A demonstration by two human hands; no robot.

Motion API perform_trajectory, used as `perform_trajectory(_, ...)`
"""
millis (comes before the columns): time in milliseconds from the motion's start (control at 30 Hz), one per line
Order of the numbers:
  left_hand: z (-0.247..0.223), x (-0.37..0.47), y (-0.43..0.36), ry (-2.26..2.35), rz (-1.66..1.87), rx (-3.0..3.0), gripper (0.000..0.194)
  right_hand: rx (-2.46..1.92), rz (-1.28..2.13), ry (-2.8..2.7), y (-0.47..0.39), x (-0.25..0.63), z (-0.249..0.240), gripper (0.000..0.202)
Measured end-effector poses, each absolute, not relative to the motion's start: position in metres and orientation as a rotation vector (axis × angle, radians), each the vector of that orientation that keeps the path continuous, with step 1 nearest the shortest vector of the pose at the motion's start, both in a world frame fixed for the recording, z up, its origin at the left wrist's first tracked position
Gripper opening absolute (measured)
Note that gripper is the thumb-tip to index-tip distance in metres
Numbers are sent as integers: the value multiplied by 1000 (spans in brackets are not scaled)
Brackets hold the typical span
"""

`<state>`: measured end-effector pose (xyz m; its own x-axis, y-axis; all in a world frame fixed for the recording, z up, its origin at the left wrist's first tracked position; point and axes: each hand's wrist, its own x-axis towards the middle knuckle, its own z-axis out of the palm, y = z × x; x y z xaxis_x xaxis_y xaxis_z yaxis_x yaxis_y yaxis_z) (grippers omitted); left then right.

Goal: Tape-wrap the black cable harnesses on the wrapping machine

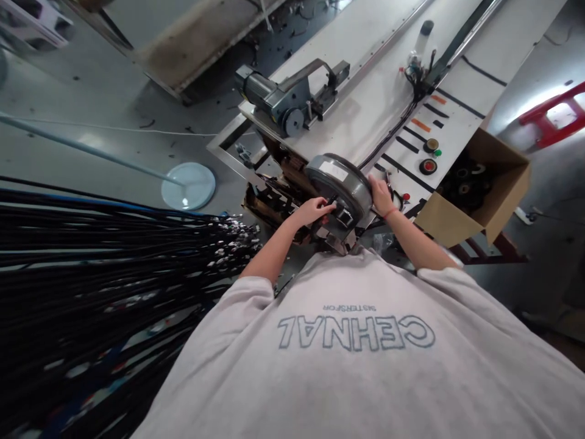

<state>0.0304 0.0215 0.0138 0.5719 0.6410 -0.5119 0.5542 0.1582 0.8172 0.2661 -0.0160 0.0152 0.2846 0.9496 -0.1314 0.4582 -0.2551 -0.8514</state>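
Both hands at the round grey drum by the worktop's near end

Head view: The worktop [379, 79] runs from its near end, in front of the person, toward the upper right. The grey drum [347, 186], with a pale label [333, 169] on it, is at that near end, between the two hands. The left hand [314, 210] reaches to the drum's near side, by a dark fitting [343, 214]. Its fingers are bent and drawn close together at the fitting; whether they pinch any part of it I cannot tell. The right hand [380, 195], with a red band [391, 212] at the wrist, is against the drum's right side. Its fingers lie close to one another along the casing; the thumb's exact place is unclear.

A grey motor unit [274, 100] sits at the worktop's left edge, beyond the drum. Toward the right edge lie black strips [406, 144], an orange strip [421, 125] and a round dark piece with a red centre [428, 166]. A cardboard box [507, 177] with dark parts inside stands beside the right edge, near the close corner. Well left of the worktop, a thick bundle of black cables [137, 244] stretches toward the near end.
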Motion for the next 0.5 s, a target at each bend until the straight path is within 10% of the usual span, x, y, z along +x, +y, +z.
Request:
perform_trajectory(100,34,29,19,1246,-22,1944,29,-2342,451,-1328,-60,277,-4,22)
perform_trajectory(233,59,8,36,1504,-4,2076,34,-2602,546,-1055,-81,291,-10,44)
perform_trajectory(500,68,-18,64,1426,103,1969,46,-1263,1561,-958,-137,228,43,47)
